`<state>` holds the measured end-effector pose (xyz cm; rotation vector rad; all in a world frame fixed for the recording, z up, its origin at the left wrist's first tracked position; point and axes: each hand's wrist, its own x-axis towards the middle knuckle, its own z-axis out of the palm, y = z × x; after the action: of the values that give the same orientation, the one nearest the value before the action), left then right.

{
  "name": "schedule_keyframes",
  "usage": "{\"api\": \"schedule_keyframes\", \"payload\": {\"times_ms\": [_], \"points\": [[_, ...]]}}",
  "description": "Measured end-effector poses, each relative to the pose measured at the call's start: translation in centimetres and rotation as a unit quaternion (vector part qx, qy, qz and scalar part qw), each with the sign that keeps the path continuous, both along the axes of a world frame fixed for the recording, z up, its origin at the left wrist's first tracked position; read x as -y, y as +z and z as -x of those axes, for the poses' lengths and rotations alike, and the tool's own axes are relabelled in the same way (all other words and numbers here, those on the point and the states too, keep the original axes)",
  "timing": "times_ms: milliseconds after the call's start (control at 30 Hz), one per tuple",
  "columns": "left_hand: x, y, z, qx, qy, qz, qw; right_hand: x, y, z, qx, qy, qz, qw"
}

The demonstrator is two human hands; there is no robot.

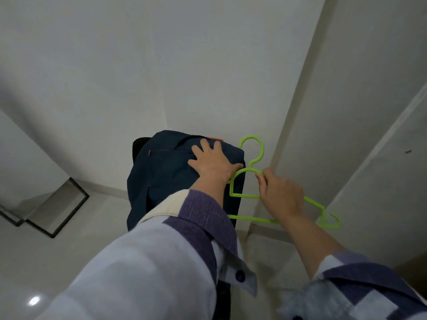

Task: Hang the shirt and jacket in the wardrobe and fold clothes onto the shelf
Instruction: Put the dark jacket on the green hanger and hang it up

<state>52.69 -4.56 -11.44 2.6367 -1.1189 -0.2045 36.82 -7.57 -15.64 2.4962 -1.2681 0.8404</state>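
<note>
A dark navy jacket (pixel 166 172) with small orange tags is draped over a black support (pixel 138 146), near a white wall. My left hand (pixel 211 165) lies on top of the jacket with its fingers spread and its thumb hooked around the right edge of the cloth. Just right of the jacket, my right hand (pixel 280 192) grips a bright green plastic hanger (pixel 253 155) by its neck and shoulder. The hook points up, and the left end of the hanger touches the jacket's side. Both arms wear purple and pale patchwork sleeves.
White walls meet in a corner behind the jacket, and a wall edge (pixel 291 125) runs up on the right. A black-framed panel (pixel 57 215) stands on the pale floor at the left. The wardrobe and shelf are out of view.
</note>
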Motion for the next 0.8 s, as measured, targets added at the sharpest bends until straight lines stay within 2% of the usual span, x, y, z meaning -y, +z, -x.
{"api": "schedule_keyframes", "payload": {"times_ms": [67,167,233,333,400,500,567,633,733,800], "points": [[0.5,0.0,0.1,0.021,0.019,0.002,1.000,0.7,-0.7,0.4,0.006,0.004,0.000,1.000],[0.3,0.3,-0.5,0.003,0.020,0.004,1.000,0.7,-1.1,0.7,-0.002,0.008,-0.003,1.000],[-0.4,1.1,-1.2,-0.041,0.005,0.065,0.997,0.4,-0.5,0.5,-0.002,0.016,-0.007,1.000],[-2.3,3.6,-2.1,-0.158,0.077,0.195,0.965,-0.7,1.2,-0.4,0.019,0.036,-0.018,0.999],[-4.0,5.0,-3.0,-0.199,0.143,0.231,0.942,-1.7,2.3,-1.0,0.028,0.048,-0.011,0.998],[-6.1,6.7,-4.2,-0.255,0.188,0.277,0.907,-3.0,4.1,-1.9,0.041,0.053,0.013,0.998],[-7.5,7.2,-5.4,-0.252,0.198,0.279,0.905,-3.8,4.9,-2.5,0.042,0.058,0.015,0.997],[-9.3,7.7,-6.2,-0.244,0.156,0.254,0.923,-4.6,5.3,-3.1,0.046,0.070,0.011,0.996],[-11.9,7.9,-7.4,-0.120,0.089,0.168,0.974,-6.2,5.9,-3.8,0.061,0.088,0.016,0.994],[-13.2,8.0,-8.2,-0.084,0.088,0.182,0.976,-7.1,6.1,-4.3,0.068,0.099,0.018,0.993]]}}
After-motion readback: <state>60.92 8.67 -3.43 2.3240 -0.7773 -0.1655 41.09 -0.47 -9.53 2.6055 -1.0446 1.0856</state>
